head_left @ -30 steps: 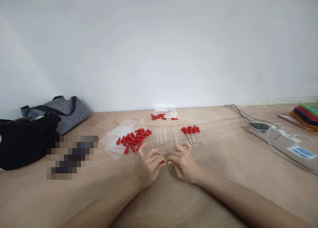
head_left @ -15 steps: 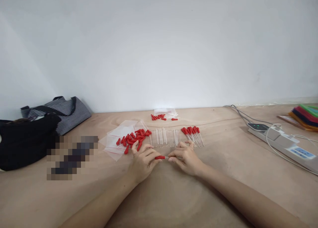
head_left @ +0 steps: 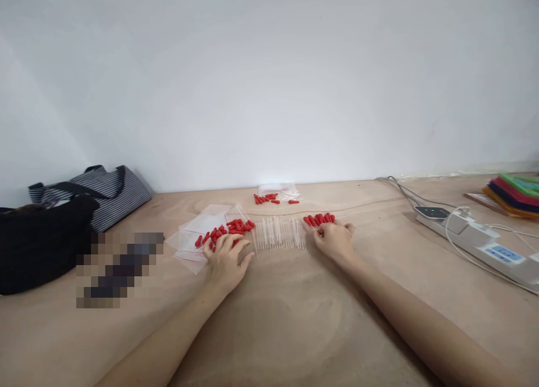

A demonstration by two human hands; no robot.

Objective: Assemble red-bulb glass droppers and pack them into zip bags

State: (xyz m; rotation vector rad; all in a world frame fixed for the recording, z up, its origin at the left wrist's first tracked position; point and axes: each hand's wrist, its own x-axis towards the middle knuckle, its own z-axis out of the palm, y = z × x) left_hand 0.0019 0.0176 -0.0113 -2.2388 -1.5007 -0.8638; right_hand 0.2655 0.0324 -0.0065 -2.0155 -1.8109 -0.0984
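My left hand (head_left: 228,259) reaches over a loose pile of red rubber bulbs (head_left: 240,226), its fingers spread and curved down onto the near bulbs, the thumb apart. Clear plastic zip bags (head_left: 191,235) lie under the pile. My right hand (head_left: 337,241) is at the row of droppers with red bulbs (head_left: 322,218), its fingers closed on a dropper there; the hand covers most of the droppers' tubes. Between both hands lies a row of thin clear glass tubes (head_left: 280,233), side by side on the wooden table (head_left: 278,319).
Further back are more red bulbs (head_left: 265,198) and a small clear bag (head_left: 278,189). On the right stand a power strip (head_left: 501,252) with cables and stacked coloured sheets (head_left: 514,193). Black (head_left: 46,241) and striped (head_left: 126,196) bags lie left, near a blurred-out dark object (head_left: 122,269).
My hands have parted from a red-bulbed dropper held between them. The left has moved left to the bulb pile, the right up and right to the dropper row.
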